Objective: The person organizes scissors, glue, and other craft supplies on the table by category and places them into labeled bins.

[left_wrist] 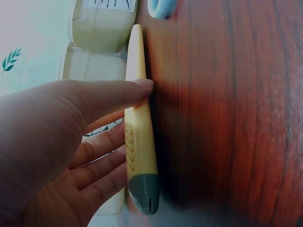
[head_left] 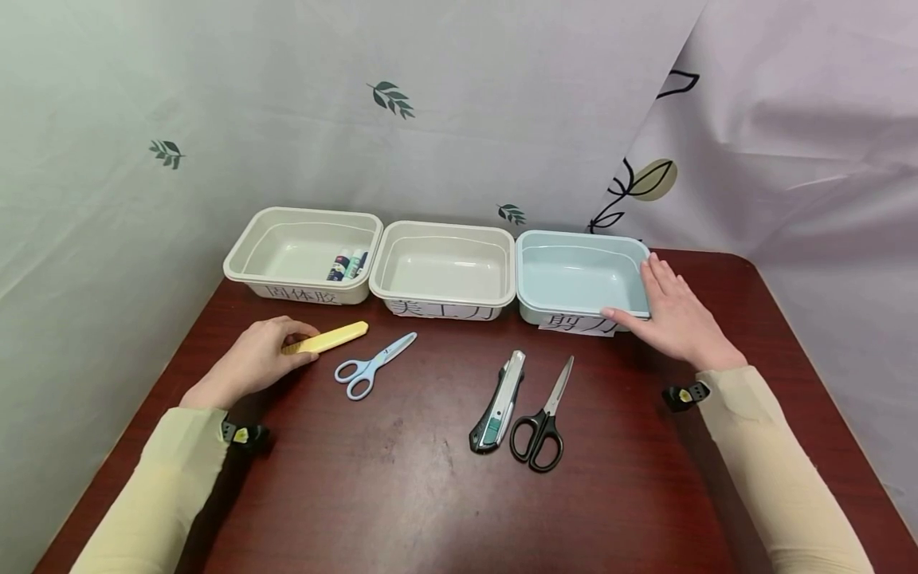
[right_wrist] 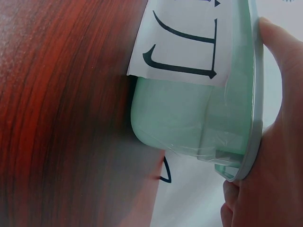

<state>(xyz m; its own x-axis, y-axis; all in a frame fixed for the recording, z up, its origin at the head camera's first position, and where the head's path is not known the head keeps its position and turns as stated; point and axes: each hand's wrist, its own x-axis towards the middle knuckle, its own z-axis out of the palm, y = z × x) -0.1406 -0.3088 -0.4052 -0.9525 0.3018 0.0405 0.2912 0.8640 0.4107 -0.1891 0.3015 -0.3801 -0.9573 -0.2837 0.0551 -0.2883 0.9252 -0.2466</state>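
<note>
My left hand [head_left: 260,357] pinches a yellow utility knife [head_left: 331,338] between thumb and fingers, low over the table. Its ribbed side and grey-green end cap [left_wrist: 144,191] show in the left wrist view. Light blue scissors [head_left: 367,368] lie just to the right of it. My right hand [head_left: 677,315] rests on the right end of a light blue bin [head_left: 574,307], fingers extended along the rim and thumb on the front edge. That bin's paper label [right_wrist: 184,42] faces the right wrist camera.
A cream bin [head_left: 304,285] at left holds several glue sticks [head_left: 347,265]. Beside it stands a second cream bin [head_left: 445,275]. A silver-and-green utility knife [head_left: 498,402] and black-handled scissors [head_left: 538,430] lie on the dark red table [head_left: 402,486]. Patterned cloth [head_left: 445,159] hangs behind.
</note>
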